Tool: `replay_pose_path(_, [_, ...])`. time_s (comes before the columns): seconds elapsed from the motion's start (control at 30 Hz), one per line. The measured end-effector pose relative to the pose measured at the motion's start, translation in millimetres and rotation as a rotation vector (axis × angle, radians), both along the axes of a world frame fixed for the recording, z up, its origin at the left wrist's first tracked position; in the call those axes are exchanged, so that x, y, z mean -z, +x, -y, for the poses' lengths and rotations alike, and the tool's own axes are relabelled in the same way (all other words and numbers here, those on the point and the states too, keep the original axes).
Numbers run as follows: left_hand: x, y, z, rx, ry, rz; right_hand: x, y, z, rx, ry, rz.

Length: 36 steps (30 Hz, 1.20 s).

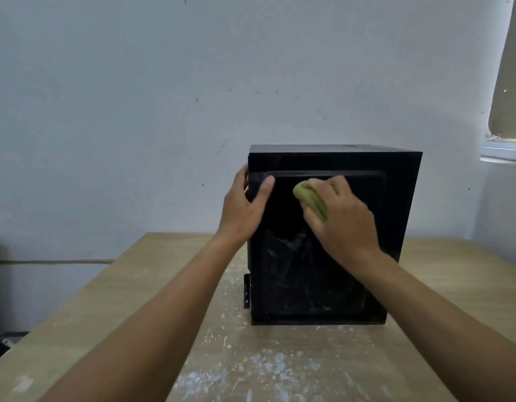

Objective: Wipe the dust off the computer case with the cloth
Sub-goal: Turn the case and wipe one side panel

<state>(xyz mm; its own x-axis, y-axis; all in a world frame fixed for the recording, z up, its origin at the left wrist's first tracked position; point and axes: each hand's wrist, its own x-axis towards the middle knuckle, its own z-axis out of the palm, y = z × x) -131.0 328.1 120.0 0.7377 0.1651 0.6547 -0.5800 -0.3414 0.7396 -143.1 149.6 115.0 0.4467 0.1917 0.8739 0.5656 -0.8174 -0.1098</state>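
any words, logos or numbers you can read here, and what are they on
No text can be read.
computer case: faint marks on its top, too blurred to read.
cloth: none.
table: none, only pale smears.

Wooden table [120,285], white flecks across top; scuffed pale wall [134,82]; beige blind [509,82], perhaps, upper right.

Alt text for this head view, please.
A person's right hand presses a green cloth against the upper side panel of a black computer case on a wooden table, while the left hand grips its left edge. Dust streaks show on the lower panel.
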Motion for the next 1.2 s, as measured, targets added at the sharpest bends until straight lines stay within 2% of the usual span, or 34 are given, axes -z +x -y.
replay_pose_path(0.13, [32, -7, 11, -0.033, 0.068, -0.053, -33, 0, 4, -0.02, -0.01, 0.016])
replay_pose_path(0.37, [52, -3, 19, -0.049, 0.002, -0.13, -60, 1, -13, 0.038, -0.153, 0.013])
replay_pose_path(0.7, [57, 7, 13, -0.002, 0.018, -0.104, -35, -1, -39, 0.121, -0.243, 0.154])
replay_pose_path(0.8, [60, 11, 13, 0.006, 0.005, -0.084, -28, -6, -41, 0.14, -0.361, 0.194])
replay_pose_path(0.93, [65, 19, 12, -0.003, 0.02, -0.104, 1, -8, -49, 0.133, -0.505, 0.14])
replay_pose_path(1.1, [69, 19, 12, 0.001, 0.019, -0.11, 8, -7, -53, 0.164, -0.497, 0.118])
replay_pose_path(1.2, [65, 16, 12, 0.031, 0.009, -0.097, -11, -7, -54, 0.15, -0.416, 0.126])
